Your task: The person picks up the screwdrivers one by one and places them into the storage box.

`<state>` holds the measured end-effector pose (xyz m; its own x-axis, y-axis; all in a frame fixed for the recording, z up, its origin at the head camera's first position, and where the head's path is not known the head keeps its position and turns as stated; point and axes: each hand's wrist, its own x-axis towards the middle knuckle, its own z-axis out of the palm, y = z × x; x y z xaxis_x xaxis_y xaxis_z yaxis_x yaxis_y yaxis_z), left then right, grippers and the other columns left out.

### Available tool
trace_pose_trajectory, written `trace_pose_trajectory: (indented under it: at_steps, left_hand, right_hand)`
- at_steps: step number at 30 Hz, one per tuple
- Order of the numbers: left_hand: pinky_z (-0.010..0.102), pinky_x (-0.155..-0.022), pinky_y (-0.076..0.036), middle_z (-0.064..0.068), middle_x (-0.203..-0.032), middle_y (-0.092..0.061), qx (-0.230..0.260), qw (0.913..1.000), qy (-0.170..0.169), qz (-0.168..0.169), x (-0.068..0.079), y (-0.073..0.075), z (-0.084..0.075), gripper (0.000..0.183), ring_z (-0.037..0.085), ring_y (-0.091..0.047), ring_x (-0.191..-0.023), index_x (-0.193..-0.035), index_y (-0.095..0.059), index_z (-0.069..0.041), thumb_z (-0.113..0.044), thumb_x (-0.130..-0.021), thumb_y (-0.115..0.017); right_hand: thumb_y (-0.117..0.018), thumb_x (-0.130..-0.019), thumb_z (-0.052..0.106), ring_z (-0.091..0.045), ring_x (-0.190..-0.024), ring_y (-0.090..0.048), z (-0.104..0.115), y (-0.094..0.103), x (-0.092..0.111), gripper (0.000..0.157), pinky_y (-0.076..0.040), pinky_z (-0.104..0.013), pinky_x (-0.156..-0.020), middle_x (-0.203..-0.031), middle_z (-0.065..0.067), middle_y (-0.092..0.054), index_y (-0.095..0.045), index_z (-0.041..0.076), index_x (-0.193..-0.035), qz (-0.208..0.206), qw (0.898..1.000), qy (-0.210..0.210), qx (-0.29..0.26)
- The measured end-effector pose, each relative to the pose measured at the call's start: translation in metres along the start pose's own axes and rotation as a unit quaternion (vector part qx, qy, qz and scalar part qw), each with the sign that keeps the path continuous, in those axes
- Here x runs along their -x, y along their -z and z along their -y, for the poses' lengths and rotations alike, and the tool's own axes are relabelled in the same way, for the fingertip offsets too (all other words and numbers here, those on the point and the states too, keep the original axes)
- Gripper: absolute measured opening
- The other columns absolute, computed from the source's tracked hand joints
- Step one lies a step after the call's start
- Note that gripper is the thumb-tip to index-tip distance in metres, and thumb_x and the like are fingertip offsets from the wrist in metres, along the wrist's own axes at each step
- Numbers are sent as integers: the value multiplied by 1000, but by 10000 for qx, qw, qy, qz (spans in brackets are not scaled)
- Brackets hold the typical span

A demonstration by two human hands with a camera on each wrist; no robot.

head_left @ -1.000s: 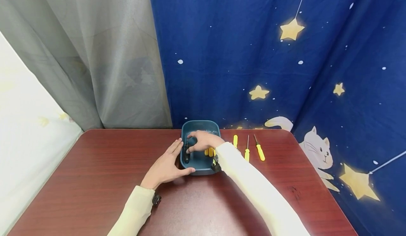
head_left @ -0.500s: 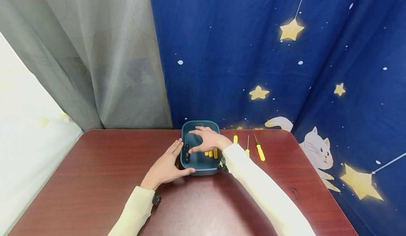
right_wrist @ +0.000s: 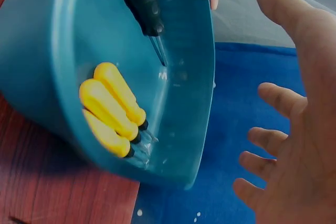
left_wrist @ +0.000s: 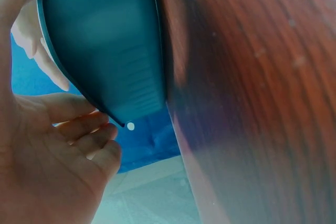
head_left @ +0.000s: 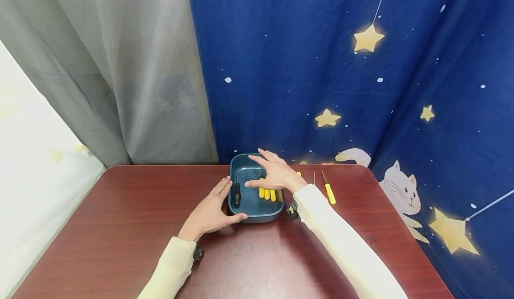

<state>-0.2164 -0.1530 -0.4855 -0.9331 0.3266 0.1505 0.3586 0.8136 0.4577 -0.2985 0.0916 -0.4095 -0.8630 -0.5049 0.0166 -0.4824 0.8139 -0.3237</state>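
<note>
A blue-green plastic tub point(head_left: 257, 219) stands near the table's back edge. Inside, a screwdriver with a black handle point(head_left: 237, 196) lies along the left wall, its shank pointing to the back. Several yellow-handled screwdrivers point(right_wrist: 109, 107) lie side by side at the tub's right. My left hand point(head_left: 206, 214) rests against the tub, fingers along the left wall and thumb at the front rim. Over the tub's right part hovers my right hand point(head_left: 277, 174), fingers spread and holding nothing; it hides part of the yellow screwdrivers in the head view.
On the red-brown table point(head_left: 140, 209), right of the tub, lies a yellow-handled screwdriver point(head_left: 330, 194). Beside it, another screwdriver's shank point(head_left: 314, 177) and a yellow handle end point(head_left: 299, 173) show past the right forearm. Curtains point(head_left: 297, 67) hang behind the table.
My right hand has moved to the right and back, away from the black-handled screwdriver, and its fingers have spread. The left hand and the tub have stayed in place.
</note>
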Motion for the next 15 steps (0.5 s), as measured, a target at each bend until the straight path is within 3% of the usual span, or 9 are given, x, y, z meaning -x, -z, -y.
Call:
trace_pose_trajectory:
  at_steps: [11, 15]
  left_hand:
    - [54, -117, -42, 7, -172, -22, 25, 10000, 28, -32, 1, -1, 0, 122, 29, -29, -157, -162, -29, -8, -85, -75, -66]
    - [54, -116, -43, 6, -172, -22, 39, 10000, 44, -27, 1, -1, 1, 122, 29, -30, -156, -162, -29, -9, -85, -74, -66]
  right_hand:
    - [-62, -82, 81, -29, -161, -13, -19, 4, 16, 97, -19, -61, -127, -174, -3, -16, -30, 37, -162, -619, 9975, -317, -123]
    - [-60, -82, 81, -31, -161, -14, -29, 3, 22, 96, -20, -66, -125, -174, -2, -15, -31, 37, -161, -773, 9952, -548, -239]
